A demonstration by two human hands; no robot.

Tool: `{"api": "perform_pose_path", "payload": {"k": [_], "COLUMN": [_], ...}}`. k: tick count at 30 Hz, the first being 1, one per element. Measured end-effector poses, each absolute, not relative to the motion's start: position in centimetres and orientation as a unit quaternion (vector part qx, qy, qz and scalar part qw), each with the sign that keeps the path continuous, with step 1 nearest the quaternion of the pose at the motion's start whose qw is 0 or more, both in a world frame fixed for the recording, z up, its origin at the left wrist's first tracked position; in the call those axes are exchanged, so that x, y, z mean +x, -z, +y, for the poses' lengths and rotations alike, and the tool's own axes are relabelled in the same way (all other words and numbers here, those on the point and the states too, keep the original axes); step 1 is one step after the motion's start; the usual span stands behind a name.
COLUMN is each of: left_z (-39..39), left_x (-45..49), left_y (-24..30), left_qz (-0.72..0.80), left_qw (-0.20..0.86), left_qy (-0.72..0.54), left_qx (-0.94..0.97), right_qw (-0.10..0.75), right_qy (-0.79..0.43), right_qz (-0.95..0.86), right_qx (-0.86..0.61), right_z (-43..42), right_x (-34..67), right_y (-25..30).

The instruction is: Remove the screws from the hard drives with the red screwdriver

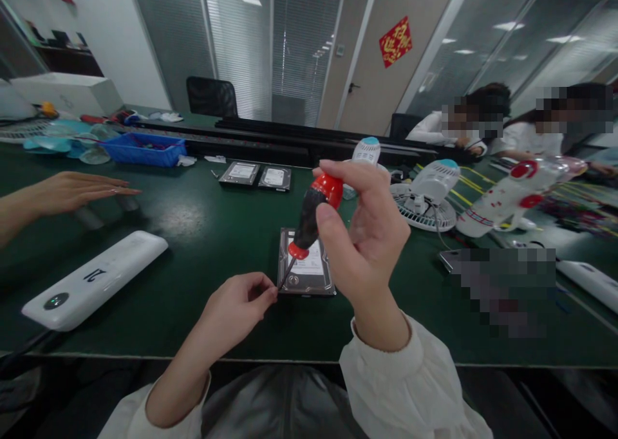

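Note:
My right hand (364, 233) grips a screwdriver (309, 223) by its red and black handle, the index finger lying over the butt. The tool slants down to the left, its tip at the near left corner of a hard drive (309, 268). That drive lies flat on the green table (193, 239), label side up. At the same corner my left hand (246, 297) is closed, thumb and index finger pinched by the screwdriver's tip. Whether a small part sits between those fingertips is too small to tell.
Two more hard drives (240, 172) lie farther back, near a blue bin (145, 149). A white power bank (96, 281) rests at left, below another person's hand (82, 191). White fans (425, 197) and a clear bottle (516, 197) stand at right. Two people sit at the back right.

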State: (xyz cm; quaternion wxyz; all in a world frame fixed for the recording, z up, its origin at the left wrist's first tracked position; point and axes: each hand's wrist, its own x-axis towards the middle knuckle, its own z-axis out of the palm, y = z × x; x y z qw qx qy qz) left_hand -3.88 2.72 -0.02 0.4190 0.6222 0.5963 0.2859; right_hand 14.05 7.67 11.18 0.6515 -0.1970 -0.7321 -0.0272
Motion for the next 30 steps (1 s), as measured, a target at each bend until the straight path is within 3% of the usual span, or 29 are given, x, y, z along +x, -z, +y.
{"api": "perform_pose_path", "payload": {"k": [30], "left_z": [2.61], "left_x": [-3.72], "left_y": [-0.32], "left_qz": [0.600], "left_qw": [0.427], "left_qy": [-0.286], "left_qx": [0.613], "right_qw": [0.634], "right_qy": [-0.007], "right_qz": [-0.748], "right_qx": [-0.197], "right_z": [7.47], "right_x": [13.96], "right_y": [-11.11]}}
